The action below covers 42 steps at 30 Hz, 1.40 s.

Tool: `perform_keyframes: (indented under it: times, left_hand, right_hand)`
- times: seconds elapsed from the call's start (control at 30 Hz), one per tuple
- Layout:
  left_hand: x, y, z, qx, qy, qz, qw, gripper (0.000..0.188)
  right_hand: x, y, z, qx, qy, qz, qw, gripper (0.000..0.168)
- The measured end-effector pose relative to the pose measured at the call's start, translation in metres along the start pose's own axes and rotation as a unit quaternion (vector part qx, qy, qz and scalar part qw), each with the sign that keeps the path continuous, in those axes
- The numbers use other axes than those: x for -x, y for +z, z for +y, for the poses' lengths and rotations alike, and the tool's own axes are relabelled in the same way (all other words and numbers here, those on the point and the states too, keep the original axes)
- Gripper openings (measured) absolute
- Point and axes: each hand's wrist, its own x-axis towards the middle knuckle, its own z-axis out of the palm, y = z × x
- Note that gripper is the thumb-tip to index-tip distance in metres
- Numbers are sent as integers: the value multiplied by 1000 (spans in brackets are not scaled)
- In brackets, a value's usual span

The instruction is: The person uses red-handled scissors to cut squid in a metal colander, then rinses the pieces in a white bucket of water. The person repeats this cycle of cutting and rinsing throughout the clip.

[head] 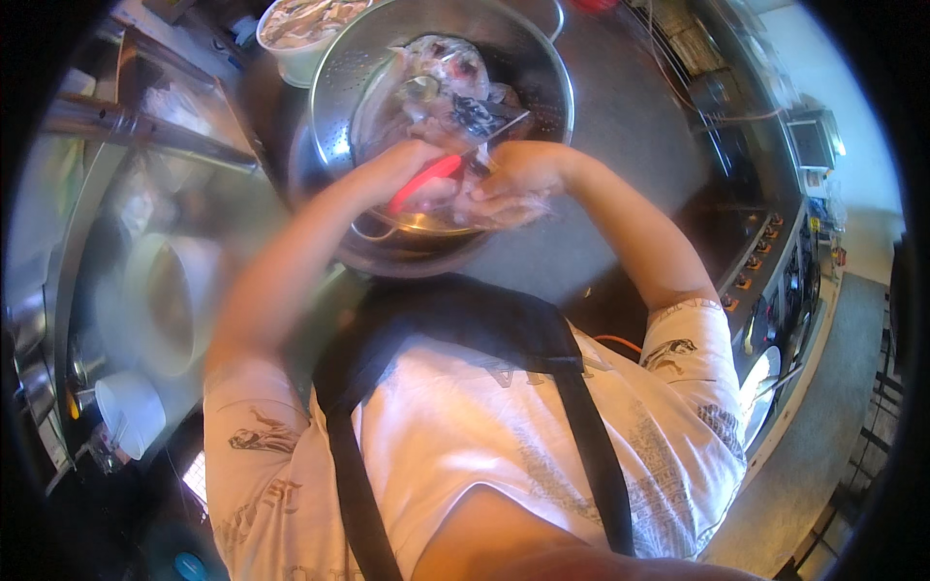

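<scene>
My left hand (pixel 418 171) is closed around the red handle of a bladed tool (pixel 429 179), a knife or scissors; blur hides which. Its thin metal blade points up and right over a large perforated steel colander (pixel 330 109). My right hand (pixel 527 174) grips a pale, wet piece of fish (pixel 508 209) at the colander's near right rim, beside the blade. Inside the colander lie more pale and dark fish parts (pixel 443 65), some reddish. The colander rests over a wide metal basin (pixel 429 265).
A white tub of sliced pale pieces (pixel 312 25) stands behind the colander at the left. White buckets (pixel 171 305) and a white container (pixel 131 414) are at far left. A stove with orange-marked knobs (pixel 748 261) runs along the right; a metal pipe (pixel 160 138) crosses at upper left.
</scene>
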Motion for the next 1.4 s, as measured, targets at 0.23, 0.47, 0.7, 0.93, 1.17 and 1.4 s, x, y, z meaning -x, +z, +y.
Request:
perform_keyframes:
  times: [0.23,0.47,0.7,0.93,1.17,1.4]
  left_hand:
    - [106,15,-14,138,-35,166,976,28]
    - [271,55,-44,41,23,364,930,27]
    - [416,110,-62,134,-108,531,830,31]
    - [476,150,-90,195,-105,607,763,32]
    - [499,158,-112,168,-108,610,767,34]
    - [501,144,-137,128,-110,580,797,35]
  right_hand:
    - [35,29,-21,90,-227,185,952,13]
    - [16,123,-134,98,-430,271,856,21]
    - [-72,266,-258,122,-481,150,855,28]
    - [-205,313,-266,133,-253,56,957,23]
    - [-215,316,-277,641,-295,136,696,23]
    - [-255,343,-237,656,-330,71,675,31]
